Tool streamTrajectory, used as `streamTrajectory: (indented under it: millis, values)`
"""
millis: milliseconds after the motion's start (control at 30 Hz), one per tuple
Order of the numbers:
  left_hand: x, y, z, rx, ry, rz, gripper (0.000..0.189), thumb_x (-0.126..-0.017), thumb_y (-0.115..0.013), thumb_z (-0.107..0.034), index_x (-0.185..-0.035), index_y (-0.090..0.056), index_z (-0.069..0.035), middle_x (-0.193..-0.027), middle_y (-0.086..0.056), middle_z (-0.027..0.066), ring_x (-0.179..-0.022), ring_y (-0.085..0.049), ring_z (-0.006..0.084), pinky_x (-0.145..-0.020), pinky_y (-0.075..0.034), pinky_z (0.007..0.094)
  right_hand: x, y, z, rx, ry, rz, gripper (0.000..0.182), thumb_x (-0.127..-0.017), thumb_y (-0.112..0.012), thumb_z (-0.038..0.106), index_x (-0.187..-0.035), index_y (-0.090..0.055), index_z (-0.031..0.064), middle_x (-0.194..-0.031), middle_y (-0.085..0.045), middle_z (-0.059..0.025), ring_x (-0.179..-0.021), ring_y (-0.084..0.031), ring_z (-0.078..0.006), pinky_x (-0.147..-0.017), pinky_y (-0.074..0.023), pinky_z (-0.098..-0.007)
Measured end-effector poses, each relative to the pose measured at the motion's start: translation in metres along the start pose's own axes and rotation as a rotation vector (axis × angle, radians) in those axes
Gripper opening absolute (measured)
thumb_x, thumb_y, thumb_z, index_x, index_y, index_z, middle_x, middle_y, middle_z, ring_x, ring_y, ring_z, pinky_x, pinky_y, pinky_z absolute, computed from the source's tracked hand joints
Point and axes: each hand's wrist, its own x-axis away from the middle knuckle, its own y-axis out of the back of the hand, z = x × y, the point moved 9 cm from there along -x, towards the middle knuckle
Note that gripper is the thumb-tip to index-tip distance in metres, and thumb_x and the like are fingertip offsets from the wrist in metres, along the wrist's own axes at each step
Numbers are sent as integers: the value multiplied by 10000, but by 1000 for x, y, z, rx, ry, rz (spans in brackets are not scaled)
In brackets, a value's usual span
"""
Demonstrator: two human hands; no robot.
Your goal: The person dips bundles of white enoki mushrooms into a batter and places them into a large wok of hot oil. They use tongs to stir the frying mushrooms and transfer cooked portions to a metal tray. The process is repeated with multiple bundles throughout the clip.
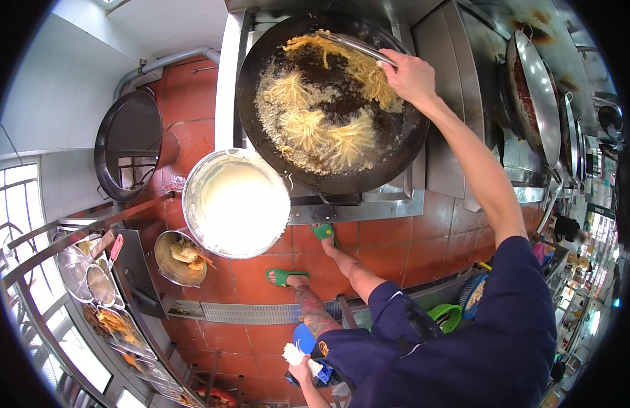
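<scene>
My right hand grips metal tongs over a large black wok of bubbling oil. The tips of the tongs touch golden fried strands at the wok's far side. Paler battered bunches, fanned out and resembling enoki mushrooms, float nearer the front and left. Low beside my leg, my left hand holds a bundle of white enoki mushrooms. A blue and dark wrapping lies just by that hand. A metal pot of pale batter stands at the wok's front left, its middle washed out by glare.
At left, a round dark pan of oil stands by the wall. A metal bowl on the left holds fried bits and wooden chopsticks. Strainers and trays of fried food line a rack. Green and blue baskets sit behind me.
</scene>
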Motion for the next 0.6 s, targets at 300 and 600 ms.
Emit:
streamTrajectory:
  millis: [300, 600]
  values:
    - [-9, 9, 15, -4, 36, 0, 511, -635, -789, 46, -1124, -647, 95, -1072, -714, 132, -932, -679, 251, -862, -510, 352, 15, 58, 5, 6, -51, 8, 330, -907, -607, 364, -1182, -707, 210, -856, -731, -122, -820, -702, -344, -732, -552, -461]
    - [-11, 13, 29, 99, 51, -4, 458, -638, -796, 48, -1073, -659, 87, -996, -712, 112, -850, -675, 232, -785, -522, 365, 45, 129, 90, 79, 66, -21, 328, -900, -621, 333, -1177, -708, 180, -884, -731, -116, -838, -703, -317, -737, -541, -428]
